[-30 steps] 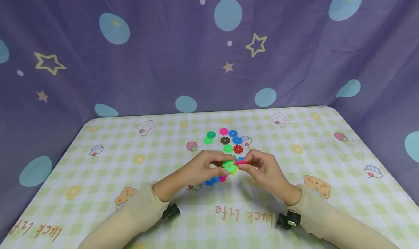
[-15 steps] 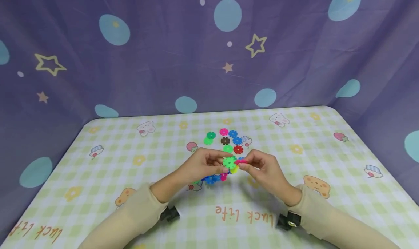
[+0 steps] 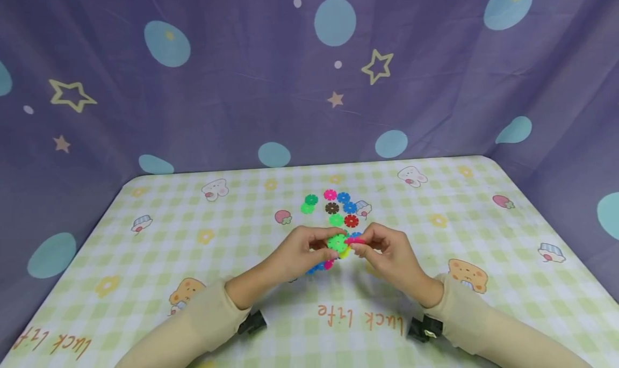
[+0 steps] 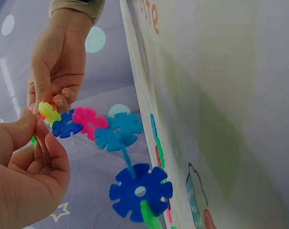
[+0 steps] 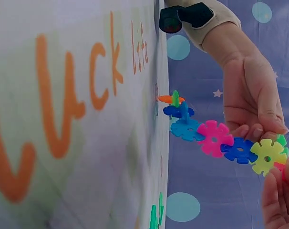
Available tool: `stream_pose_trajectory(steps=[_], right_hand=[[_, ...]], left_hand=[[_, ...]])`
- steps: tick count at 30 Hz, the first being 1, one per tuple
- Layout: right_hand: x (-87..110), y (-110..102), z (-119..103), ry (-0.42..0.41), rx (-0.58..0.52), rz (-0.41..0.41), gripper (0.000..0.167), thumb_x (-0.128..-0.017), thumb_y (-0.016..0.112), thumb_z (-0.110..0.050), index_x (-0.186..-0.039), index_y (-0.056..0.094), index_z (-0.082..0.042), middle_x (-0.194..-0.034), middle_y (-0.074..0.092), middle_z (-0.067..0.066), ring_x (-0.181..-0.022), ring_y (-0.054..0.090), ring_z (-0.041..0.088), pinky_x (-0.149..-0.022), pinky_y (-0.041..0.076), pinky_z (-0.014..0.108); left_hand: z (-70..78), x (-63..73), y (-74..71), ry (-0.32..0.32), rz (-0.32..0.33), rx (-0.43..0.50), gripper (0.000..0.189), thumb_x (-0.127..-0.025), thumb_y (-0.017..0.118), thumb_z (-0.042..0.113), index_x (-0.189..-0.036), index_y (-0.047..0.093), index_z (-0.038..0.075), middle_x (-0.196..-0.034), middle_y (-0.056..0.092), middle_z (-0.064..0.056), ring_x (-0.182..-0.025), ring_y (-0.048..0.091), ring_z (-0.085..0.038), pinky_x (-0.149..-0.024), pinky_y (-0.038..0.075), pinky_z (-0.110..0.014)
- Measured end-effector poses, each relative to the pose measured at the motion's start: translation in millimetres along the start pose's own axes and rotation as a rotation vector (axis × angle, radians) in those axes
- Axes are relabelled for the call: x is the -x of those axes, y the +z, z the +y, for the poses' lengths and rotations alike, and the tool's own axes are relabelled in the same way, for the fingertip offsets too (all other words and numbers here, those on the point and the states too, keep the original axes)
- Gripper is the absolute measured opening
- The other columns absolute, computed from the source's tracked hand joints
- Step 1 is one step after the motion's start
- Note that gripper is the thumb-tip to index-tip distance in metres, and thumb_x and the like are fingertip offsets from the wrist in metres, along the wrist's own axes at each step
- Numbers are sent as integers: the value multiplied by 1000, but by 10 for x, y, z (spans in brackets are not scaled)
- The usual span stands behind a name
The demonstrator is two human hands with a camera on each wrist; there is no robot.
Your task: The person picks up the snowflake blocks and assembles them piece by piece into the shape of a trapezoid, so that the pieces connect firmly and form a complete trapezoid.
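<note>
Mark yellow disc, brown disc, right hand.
Yellow disc (image 5: 263,154), right wrist view: face beside the centre hole.
Brown disc (image 3: 330,209), head view: near its centre.
Right hand (image 3: 394,252), head view: middle of the hand.

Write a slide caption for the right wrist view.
Left hand and right hand pinch one end of a colourful notched-disc chain.

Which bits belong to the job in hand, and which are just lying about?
In the job:
left hand, pinching the green piece
right hand, pinching the pink piece
linked chain

Lying about on the table, possibly spares:
pink disc
brown disc
red disc
blue discs
green discs
</note>
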State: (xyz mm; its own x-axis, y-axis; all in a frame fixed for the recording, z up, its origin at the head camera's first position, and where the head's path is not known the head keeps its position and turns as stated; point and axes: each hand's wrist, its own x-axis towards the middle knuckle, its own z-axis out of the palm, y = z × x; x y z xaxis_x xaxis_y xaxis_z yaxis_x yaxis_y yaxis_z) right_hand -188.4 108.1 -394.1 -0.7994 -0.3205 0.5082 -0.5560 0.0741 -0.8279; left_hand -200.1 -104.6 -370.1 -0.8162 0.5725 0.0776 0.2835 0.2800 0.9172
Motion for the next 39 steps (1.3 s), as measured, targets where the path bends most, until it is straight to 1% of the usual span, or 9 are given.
stream_pose_trajectory(steps=[4, 8, 13, 18, 24, 27, 31, 36, 39], right_hand=[[-9, 27, -28, -25, -1, 11, 17, -81, 66, 10, -75, 60, -4, -68, 63, 14, -62, 61, 14, -61, 54, 25], [-10, 47, -43, -55, 12, 22, 16, -80, 67, 11, -75, 62, -4, -69, 64, 14, -63, 61, 16, -62, 54, 25], [-15, 29, -33, -38, 18, 12, 13, -79, 68, 11, -76, 65, -2, -72, 66, 16, -64, 64, 12, -60, 55, 27], [-40, -14, -10, 49, -16, -43, 6, -82, 67, 5, -80, 66, 0, -76, 68, 15, -67, 65, 8, -59, 56, 33], [-28, -102, 41, 188, -34, -82, 5, -85, 68, -3, -83, 65, 1, -81, 69, 13, -71, 68, 19, -63, 56, 35], [-3, -148, 64, 219, -32, -100, 9, -86, 67, -5, -85, 64, 3, -83, 69, 13, -72, 67, 22, -63, 56, 34], [11, -180, 87, 210, -33, -135, 6, -86, 66, -2, -87, 64, 3, -85, 69, 12, -75, 66, 24, -65, 56, 35], [-1, -189, 98, 190, -58, -173, 4, -85, 65, 3, -88, 65, 0, -88, 67, 12, -82, 65, 20, -70, 57, 35], [-5, -199, 117, 173, -61, -187, 4, -85, 65, 4, -88, 65, 1, -87, 67, 13, -82, 65, 18, -71, 57, 33]], left_hand=[[52, 27, 21, 51, 15, -58, 39, -89, 64, 9, -127, 58, 0, -104, 69, -12, -76, 60, -11, -69, 50, -21], [86, 40, 35, 70, 25, -106, 39, -89, 64, 7, -127, 58, 0, -122, 63, -11, -82, 61, -9, -76, 52, -23], [84, 24, -4, 52, 10, -151, 40, -88, 66, 9, -127, 59, 3, -107, 68, -5, -78, 60, -10, -74, 52, -24], [27, -20, -184, 36, -37, -167, 46, -82, 75, 18, -125, 62, 8, -88, 66, 1, -71, 56, -12, -66, 50, -24], [-184, -160, -581, 22, -12, -125, 44, -81, 74, 11, -123, 62, 3, -96, 67, -16, -75, 57, -18, -67, 49, -26], [-345, -262, -776, -31, -2, -98, 38, -83, 72, 8, -119, 64, 0, -105, 65, -21, -85, 60, -21, -72, 51, -30], [-548, -408, -941, -142, -31, -59, 36, -87, 68, 7, -121, 62, -1, -116, 63, -21, -81, 58, -34, -63, 51, -37], [-717, -581, -1003, -296, -28, -55, 32, -86, 69, 9, -118, 66, 5, -116, 64, -11, -57, 48, -23, -49, 42, -30], [-777, -652, -1033, -325, -7, -79, 31, -84, 71, 11, -114, 68, 6, -112, 66, -9, -65, 52, -13, -58, 46, -28]])
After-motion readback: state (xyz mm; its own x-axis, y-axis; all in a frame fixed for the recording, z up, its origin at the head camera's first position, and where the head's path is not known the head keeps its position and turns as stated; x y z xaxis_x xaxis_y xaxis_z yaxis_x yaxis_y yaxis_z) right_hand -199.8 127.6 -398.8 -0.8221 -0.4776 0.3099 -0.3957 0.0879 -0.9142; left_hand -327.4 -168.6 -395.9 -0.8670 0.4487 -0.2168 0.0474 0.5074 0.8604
